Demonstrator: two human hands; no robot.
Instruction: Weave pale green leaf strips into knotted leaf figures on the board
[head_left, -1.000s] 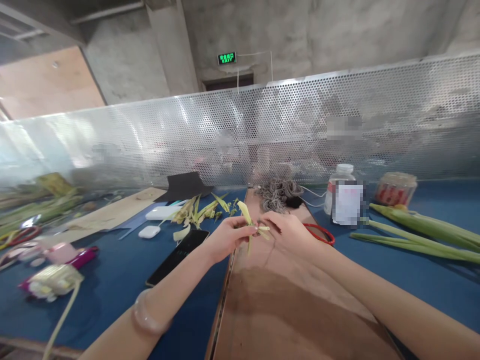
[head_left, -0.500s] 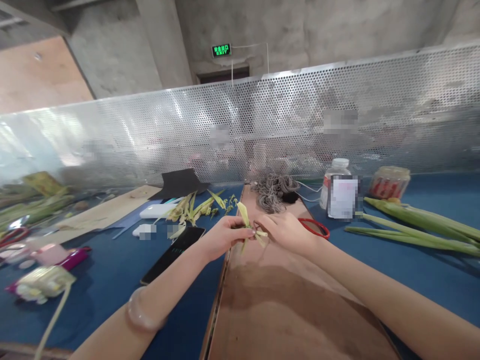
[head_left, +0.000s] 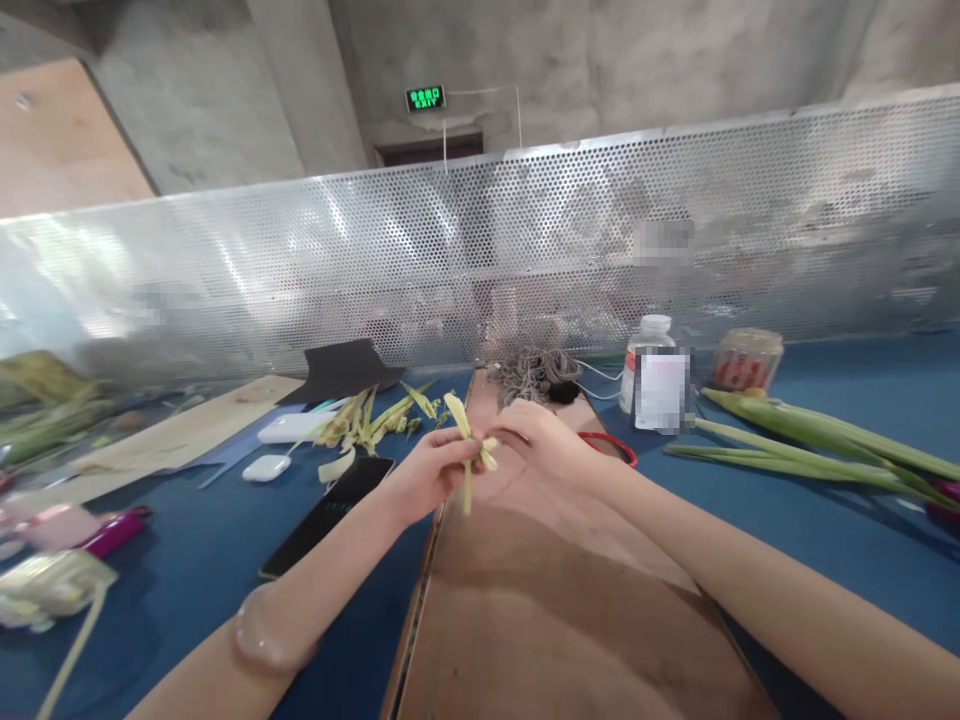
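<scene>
Nearest the camera, a clear bangle (head_left: 264, 640) sits on the left forearm, and both arms reach forward over a brown board (head_left: 540, 610) lying on the blue table (head_left: 787, 520). At the far end of the arms the left hand (head_left: 424, 475) and right hand (head_left: 544, 440) meet over the board, fingertips drawn together and pinching a small folded piece of pale green leaf strip (head_left: 469, 450); one end stands up above the fingers and a thin tail hangs below them. To do this well, the pinch probably wants to stay close to the fold, so the strip creases without splitting, with one hand anchoring while the other turns the free end. Left of the left fingers lie a dark phone (head_left: 322, 518), a white earbud case (head_left: 267, 467) and leaf trimmings (head_left: 367, 420). Beyond the right fingers sit a red band (head_left: 616, 447), grey cord (head_left: 536, 372) and a labelled bottle (head_left: 652, 380); long green stalks (head_left: 810, 445) lie off to their right, against the perforated metal screen (head_left: 480, 260).
</scene>
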